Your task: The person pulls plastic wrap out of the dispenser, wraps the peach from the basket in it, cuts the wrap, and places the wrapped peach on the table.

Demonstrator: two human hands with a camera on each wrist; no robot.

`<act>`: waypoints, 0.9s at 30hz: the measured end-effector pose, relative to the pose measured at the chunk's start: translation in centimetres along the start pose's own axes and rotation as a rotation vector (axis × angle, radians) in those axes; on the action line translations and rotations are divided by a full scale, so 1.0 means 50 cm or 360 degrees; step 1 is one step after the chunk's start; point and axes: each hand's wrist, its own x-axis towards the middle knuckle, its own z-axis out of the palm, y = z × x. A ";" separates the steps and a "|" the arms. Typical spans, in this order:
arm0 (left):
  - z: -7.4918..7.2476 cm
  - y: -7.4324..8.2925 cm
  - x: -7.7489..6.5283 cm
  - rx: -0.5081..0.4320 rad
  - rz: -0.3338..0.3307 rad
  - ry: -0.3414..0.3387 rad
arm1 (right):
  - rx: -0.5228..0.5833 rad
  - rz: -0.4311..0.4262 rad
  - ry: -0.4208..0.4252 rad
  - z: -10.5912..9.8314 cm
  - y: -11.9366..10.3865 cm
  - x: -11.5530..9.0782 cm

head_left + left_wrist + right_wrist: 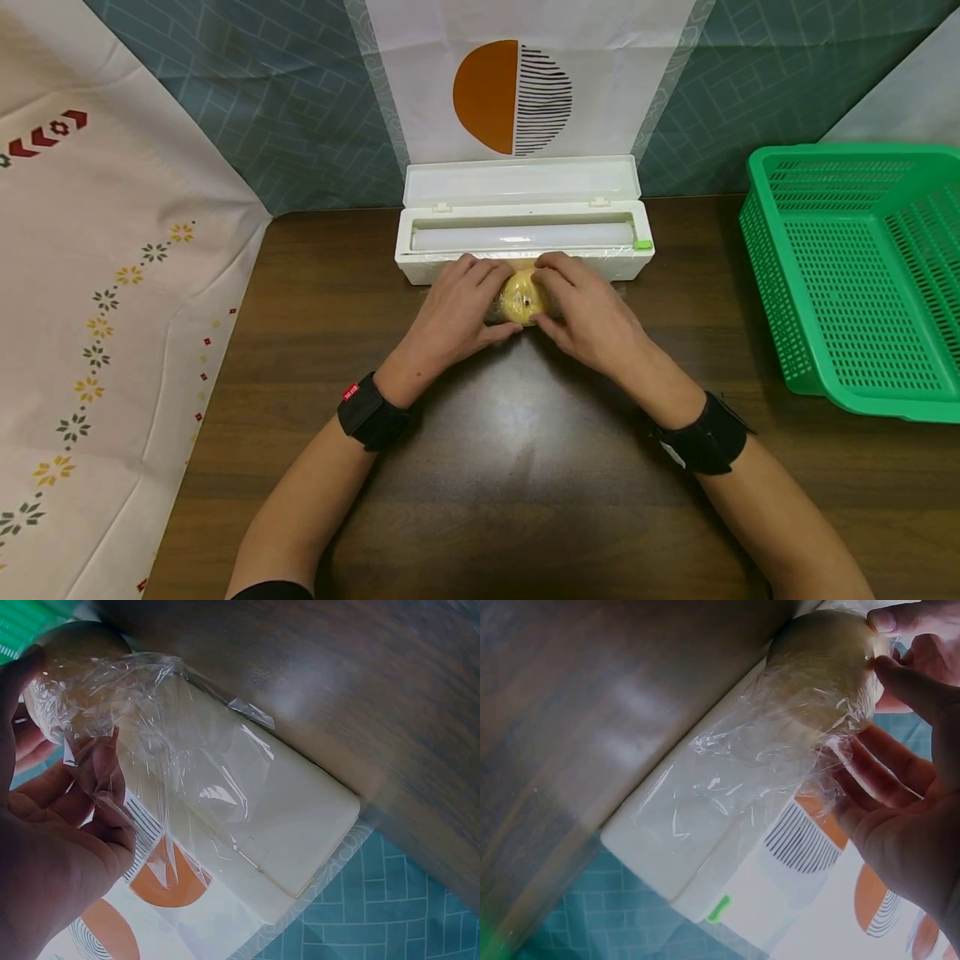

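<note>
A round yellow fruit (521, 298) with a small dark spot sits between my hands, in front of the white cling film box. Clear cling film (217, 772) covers it and spreads loosely over the box front. My left hand (463, 307) holds the fruit from the left, its thumb near the bottom and its fingers curled into the film. From the right, my right hand (588, 308) grips the fruit likewise, thumb low and fingers over the top. In the right wrist view the wrapped fruit (821, 667) lies at my fingertips, with bunched film by the lower fingers.
The cling film box (420, 271) stands with its lid (525, 182) up and a film roll (517, 237) inside. A green slide cutter (642, 245) is at its right end. A green plastic basket (806, 333) stands on the right of the wooden table (487, 500).
</note>
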 end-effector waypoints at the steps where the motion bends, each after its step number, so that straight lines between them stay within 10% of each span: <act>1: 0.000 0.000 0.000 0.0002 0.0000 0.0006 | -0.0008 -0.0008 -0.0010 0.000 0.000 0.000; 27: -0.006 -0.007 -0.001 0.0032 0.0069 -0.0015 | -0.0205 -0.0083 -0.0123 0.008 -0.011 -0.005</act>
